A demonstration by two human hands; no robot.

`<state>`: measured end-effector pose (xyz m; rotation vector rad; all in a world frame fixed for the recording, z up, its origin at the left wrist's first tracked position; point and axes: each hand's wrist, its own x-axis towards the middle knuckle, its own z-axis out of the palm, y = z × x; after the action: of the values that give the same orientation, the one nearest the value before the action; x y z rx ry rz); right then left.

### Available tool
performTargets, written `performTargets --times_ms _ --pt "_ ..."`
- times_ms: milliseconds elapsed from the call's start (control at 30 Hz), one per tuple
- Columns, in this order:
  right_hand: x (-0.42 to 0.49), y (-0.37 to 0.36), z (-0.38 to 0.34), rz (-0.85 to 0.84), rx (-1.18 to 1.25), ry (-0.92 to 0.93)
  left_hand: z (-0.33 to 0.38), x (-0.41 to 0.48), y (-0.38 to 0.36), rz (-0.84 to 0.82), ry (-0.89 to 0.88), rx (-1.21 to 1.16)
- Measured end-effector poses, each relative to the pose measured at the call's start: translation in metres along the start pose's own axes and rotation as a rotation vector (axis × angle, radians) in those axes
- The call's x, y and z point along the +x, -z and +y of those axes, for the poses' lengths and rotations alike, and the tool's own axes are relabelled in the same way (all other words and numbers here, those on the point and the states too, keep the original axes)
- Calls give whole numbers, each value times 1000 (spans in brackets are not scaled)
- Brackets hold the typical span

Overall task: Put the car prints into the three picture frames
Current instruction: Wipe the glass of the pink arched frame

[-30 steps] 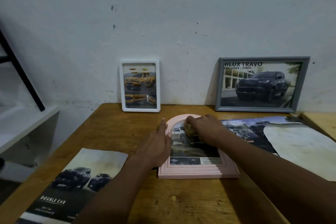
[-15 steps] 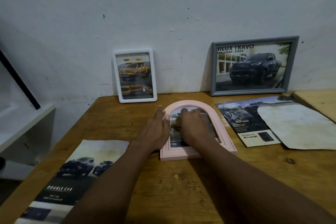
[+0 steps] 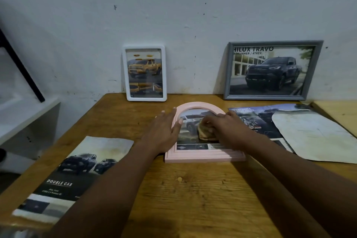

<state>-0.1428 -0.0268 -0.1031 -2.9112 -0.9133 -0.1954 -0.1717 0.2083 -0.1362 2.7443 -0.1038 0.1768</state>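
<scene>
Lying flat near the middle of the table [image 3: 193, 199], the pink frame [image 3: 204, 157] has a round top and a car print [image 3: 191, 120] inside. The left hand [image 3: 164, 131] rests on its left side with straight fingers, and the right hand [image 3: 226, 127] holds a brown cloth [image 3: 203, 131] on the picture with curled fingers. A white frame [image 3: 124, 75] and a grey frame [image 3: 227, 71] lean on the wall [image 3: 193, 15] behind.

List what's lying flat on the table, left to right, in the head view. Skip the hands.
Double Cab print → pink arched frame → car brochure → pale sheet, which covers the brochure's right part.
</scene>
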Motion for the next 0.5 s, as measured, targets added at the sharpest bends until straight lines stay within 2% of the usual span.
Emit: performTargets --times_ms 133,267,367,500 --pt "-24 -3 -15 92 -48 -184 2 1 -1 -8 -17 35" --pt "-30 -5 -56 159 85 -342 12 -1 5 -2 -17 76" --pt "-22 -8 -84 176 236 -330 20 -5 8 -12 8 44" --pt "-19 -17 -91 172 333 -206 22 -9 10 -20 61 -30"
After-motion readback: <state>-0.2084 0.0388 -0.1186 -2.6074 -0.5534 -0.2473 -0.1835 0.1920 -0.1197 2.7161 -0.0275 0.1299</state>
